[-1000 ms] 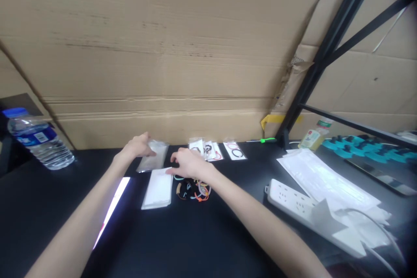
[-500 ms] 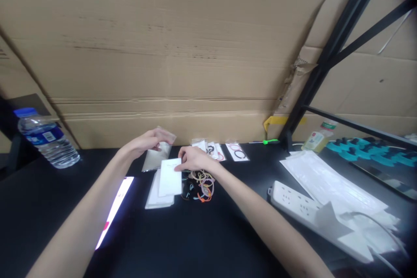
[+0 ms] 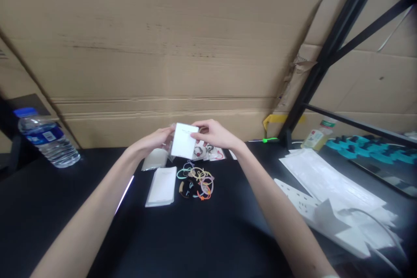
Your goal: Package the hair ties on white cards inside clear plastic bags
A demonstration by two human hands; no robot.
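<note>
Raised above the table, a white card (image 3: 184, 142) with small print near its top is pinched by my right hand (image 3: 217, 134) at its right edge. My left hand (image 3: 153, 140) is closed on a clear plastic bag (image 3: 168, 142), which is partly hidden behind the card. More clear bags (image 3: 155, 159) lie under the left hand. Nearer to me is a stack of white cards (image 3: 161, 186). Beside it sits a pile of colourful hair ties (image 3: 197, 182). Bagged hair ties on cards (image 3: 213, 153) lie behind the pile, partly covered by my right hand.
A water bottle (image 3: 47, 137) stands at the left, and a lit phone (image 3: 124, 194) lies behind my left forearm. To the right are a white power strip (image 3: 302, 204), white plastic sheets (image 3: 332, 178), a small bottle (image 3: 317, 135) and teal items (image 3: 374, 150). Cardboard (image 3: 163, 52) walls the back.
My right hand has lifted the card off the stack, up and to the right. My left hand has brought the bag right, so that card and bag now meet or overlap.
</note>
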